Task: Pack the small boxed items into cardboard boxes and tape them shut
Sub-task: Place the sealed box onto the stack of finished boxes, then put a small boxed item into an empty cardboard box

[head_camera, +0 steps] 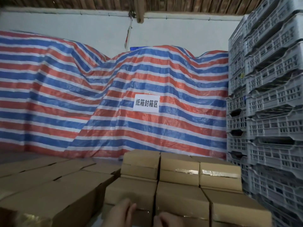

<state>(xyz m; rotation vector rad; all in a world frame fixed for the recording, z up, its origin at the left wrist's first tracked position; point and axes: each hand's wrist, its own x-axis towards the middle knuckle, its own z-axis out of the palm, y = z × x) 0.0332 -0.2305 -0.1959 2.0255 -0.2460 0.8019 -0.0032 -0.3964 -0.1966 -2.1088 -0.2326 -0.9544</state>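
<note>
Sealed cardboard boxes (180, 197) stand stacked in rows at the bottom centre, some with clear tape (219, 173) across their flaps. My left hand (122, 213) comes up from the bottom edge, and its fingers lie fairly straight against the front of a near box (131, 190). My right hand (164, 220) is just to the right, at the seam between two near boxes. Only its knuckles show, so its grip is unclear. No small boxed items are visible.
More brown cartons (54, 185) fill the lower left in a lower stack. Grey plastic crates (270, 112) tower along the right side. A red, white and blue striped tarp (98, 99) with a white paper sign (146, 103) covers the piles behind.
</note>
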